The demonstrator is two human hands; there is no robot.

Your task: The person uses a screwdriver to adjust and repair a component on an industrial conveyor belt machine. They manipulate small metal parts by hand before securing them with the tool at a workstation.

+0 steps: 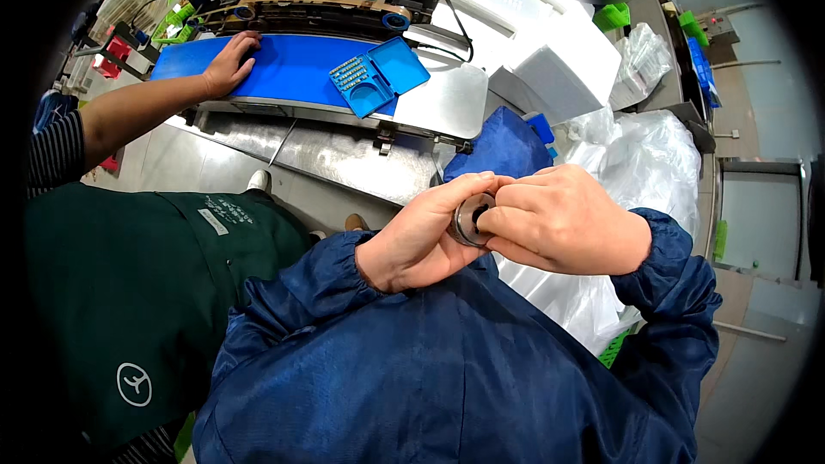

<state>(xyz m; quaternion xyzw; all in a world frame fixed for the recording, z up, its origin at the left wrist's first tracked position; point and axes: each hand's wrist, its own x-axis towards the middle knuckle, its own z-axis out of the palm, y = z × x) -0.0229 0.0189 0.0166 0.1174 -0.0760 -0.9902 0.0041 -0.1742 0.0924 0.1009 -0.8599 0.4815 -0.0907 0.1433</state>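
In front of my chest, my left hand (419, 239) is closed around a small round metal piece (465, 225) with a shiny rim and a dark middle. My right hand (563, 219) meets it from the other side, thumb and fingers pinched together at the dark middle. Whatever those fingertips grip is hidden by the fingers. Beyond my hands, a small blue case (369, 101) lies with its lid up on the blue conveyor belt (292, 64). Rows of small metal bits fill one part of it, beside a rounded recess.
At my left stands a co-worker in a green apron (155, 266), one hand (229, 67) resting on the belt. A metal end plate (447, 99) finishes the conveyor. To the right are a white foam box (563, 73), a blue bag (503, 148) and clear plastic sheeting (657, 155).
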